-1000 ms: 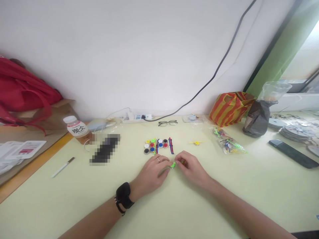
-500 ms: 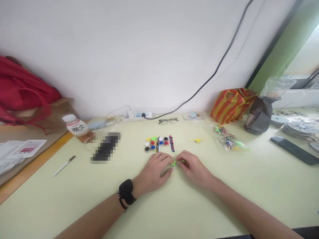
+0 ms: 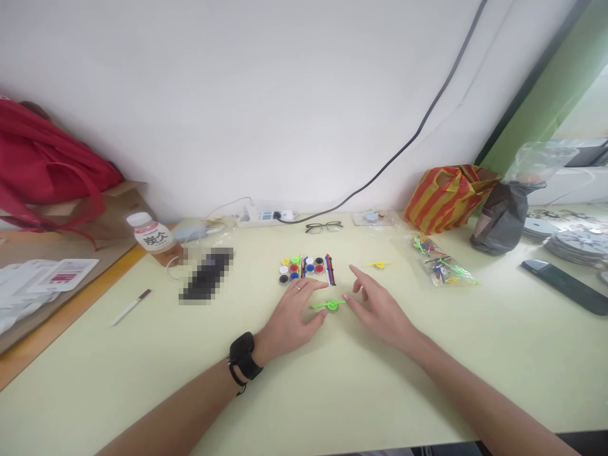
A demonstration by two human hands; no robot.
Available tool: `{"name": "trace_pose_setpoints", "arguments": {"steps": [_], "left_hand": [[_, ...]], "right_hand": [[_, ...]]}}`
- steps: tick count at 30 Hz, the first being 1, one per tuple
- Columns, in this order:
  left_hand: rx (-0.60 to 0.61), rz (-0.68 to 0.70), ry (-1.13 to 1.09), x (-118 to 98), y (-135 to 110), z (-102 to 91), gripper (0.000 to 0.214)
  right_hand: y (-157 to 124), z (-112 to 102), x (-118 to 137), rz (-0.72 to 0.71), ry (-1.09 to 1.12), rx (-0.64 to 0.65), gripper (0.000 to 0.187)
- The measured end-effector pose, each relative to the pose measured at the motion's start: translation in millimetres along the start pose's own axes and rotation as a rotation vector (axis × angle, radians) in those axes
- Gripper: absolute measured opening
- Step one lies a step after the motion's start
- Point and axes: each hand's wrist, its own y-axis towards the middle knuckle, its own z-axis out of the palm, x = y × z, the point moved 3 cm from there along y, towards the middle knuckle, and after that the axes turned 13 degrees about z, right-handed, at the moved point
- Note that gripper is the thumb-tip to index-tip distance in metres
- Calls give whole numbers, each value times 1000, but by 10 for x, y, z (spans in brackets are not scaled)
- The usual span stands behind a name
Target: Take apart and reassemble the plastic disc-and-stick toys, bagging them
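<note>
A small green plastic piece [image 3: 332, 306], a round disc with a thin rod across it, lies on the table between my hands. My left hand [image 3: 291, 316] is open on its left, thumb and fingers spread around the rod's left end. On the other side my right hand [image 3: 380, 310] is open, index finger stretched out and thumb close to the rod's right end; whether it touches, I cannot tell. Beyond them sit several coloured discs [image 3: 310, 268] and bundles of thin coloured sticks [image 3: 330, 270]. A yellow disc with a rod [image 3: 379, 265] lies to the right.
Clear bags of coloured parts [image 3: 446, 269] lie right, near a striped bag [image 3: 441, 199] and a dark phone-like slab [image 3: 563, 286]. Glasses [image 3: 323, 227] and a power strip [image 3: 266, 218] are by the wall. Leftward are a bottle [image 3: 154, 239] and a white-and-brown stick [image 3: 131, 308].
Both hands have loosened from the green piece and spread their fingers. It now lies in the gap between them, more fully visible. The view has shifted slightly.
</note>
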Motion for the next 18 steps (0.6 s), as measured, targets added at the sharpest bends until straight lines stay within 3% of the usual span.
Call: {"name": "trace_pose_setpoints", "arguments": {"steps": [2,4,6,8,12,18], "left_hand": [[-25,-2,14,7,1,-5,43],[-37,3,17,16,1,-3,42],[-35,6,16,25,0,2,42],[-29,2,17,35,-2,6,42],[-37,0,13,51,-1,5,41],[-54,-23,-7,44,11,-7,32]], "right_hand": [[-3,-24,15,54,-2,-12,54],[-3,-42,44,124,61,89,40],[-9,-58,85,186,201,265,57],[-11,-96,127,205,347,363,67],[9,-178,160,163,406,280,63],[26,-137,166,106,391,279,42]]}}
